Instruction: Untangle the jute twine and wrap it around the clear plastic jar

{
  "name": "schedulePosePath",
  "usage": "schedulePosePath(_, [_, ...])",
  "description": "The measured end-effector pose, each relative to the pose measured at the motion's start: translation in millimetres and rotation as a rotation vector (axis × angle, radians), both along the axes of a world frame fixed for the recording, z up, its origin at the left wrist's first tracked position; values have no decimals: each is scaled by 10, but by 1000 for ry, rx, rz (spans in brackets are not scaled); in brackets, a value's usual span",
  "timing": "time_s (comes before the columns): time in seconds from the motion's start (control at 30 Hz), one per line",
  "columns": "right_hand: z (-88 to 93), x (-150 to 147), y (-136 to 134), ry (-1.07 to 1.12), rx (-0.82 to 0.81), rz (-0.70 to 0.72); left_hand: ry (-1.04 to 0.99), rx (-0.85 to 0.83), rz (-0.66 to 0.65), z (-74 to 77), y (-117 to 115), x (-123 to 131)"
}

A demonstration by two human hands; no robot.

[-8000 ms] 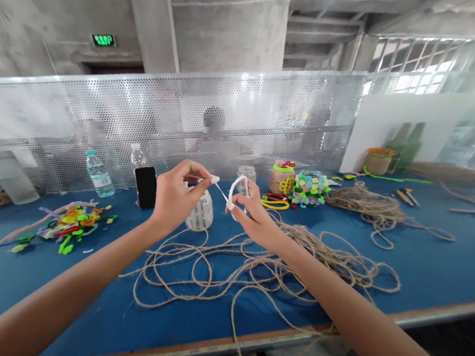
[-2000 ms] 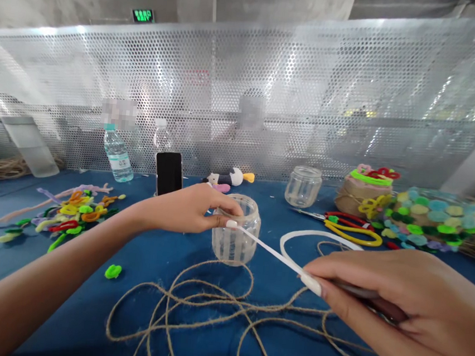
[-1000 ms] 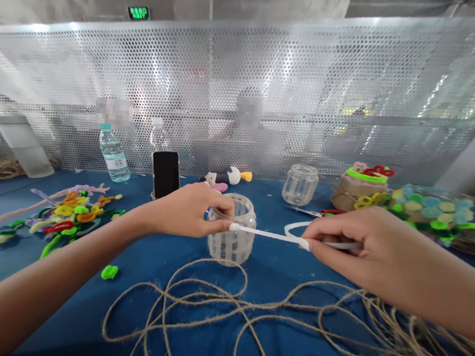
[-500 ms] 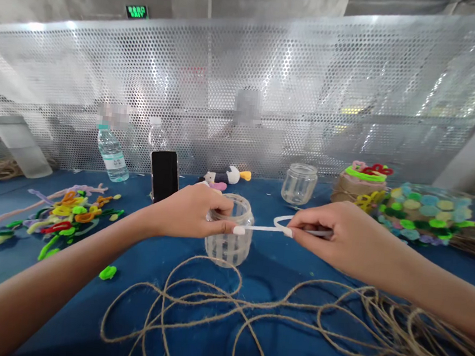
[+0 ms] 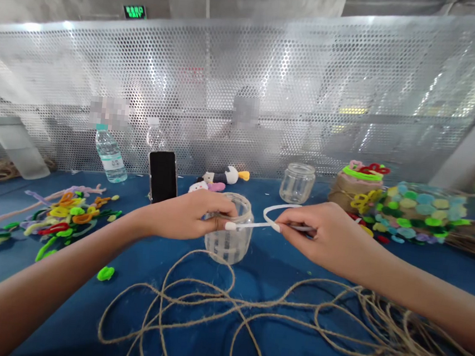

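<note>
My left hand point(image 5: 200, 215) is closed at the left side of a clear jar point(image 5: 228, 248), its thumb and finger pinching one end of a narrow white strip of tape point(image 5: 256, 224). The strip runs past the jar's upper part to my right hand point(image 5: 320, 231), where finger and thumb pinch it closed. From there a white loop curls up and back over the right fingers. A thin greyish edge of something shows inside that hand; whether it is the tape roll I cannot tell. Pale vertical bands show on the jar, which stands upright, its rim partly behind my left fingers.
Loose jute twine point(image 5: 225, 300) spreads across the front, bunched at right. Colourful fuzzy pieces point(image 5: 65, 217) lie left. Behind stand a phone point(image 5: 162, 176), water bottle point(image 5: 111, 157), second jar point(image 5: 298, 183), twine-wrapped jar point(image 5: 351, 192), pompom-covered jar point(image 5: 423, 212) and crocheted toys point(image 5: 224, 177).
My right hand has moved slightly left and nearer the jar. The strip between my hands now slants, and the white loop at the right hand has grown larger.
</note>
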State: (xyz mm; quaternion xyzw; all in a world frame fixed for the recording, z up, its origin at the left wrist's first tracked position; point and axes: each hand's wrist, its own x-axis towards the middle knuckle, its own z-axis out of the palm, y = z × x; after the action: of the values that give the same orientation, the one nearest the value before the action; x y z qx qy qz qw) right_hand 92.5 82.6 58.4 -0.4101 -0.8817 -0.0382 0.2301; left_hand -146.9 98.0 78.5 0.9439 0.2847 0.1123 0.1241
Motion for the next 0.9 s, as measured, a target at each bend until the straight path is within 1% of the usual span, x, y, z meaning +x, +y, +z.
schedulePosePath(0.1, [-40, -13, 7, 9, 7, 19, 17, -29, -18, 2, 24, -7])
schedulePosePath(0.27, [-100, -15, 34, 18, 6, -2, 31, -10, -22, -30, 34, -10])
schedulePosePath(0.33, [-113, -16, 49, 13, -2, -13, -4, 17, 16, -77, 34, 13])
schedulePosePath(0.43, [-116, -13, 81, 17, -6, -12, -88, 112, 87, -166, 49, 56])
schedulePosePath(0.53, [-89, 3, 109, 44, -20, 15, -158, 150, 70, -217, 73, 74])
schedulePosePath(0.67, [-1, 35, 84, 30, -129, 93, -110, 135, 33, -185, 72, 60])
schedulePosePath(0.77, [68, 49, 34, 21, -170, 140, -49, 136, 27, -138, 46, 55])
schedulePosePath(0.9, [103, 58, 0, 61, -174, 79, -27, 70, 16, -104, 44, 36])
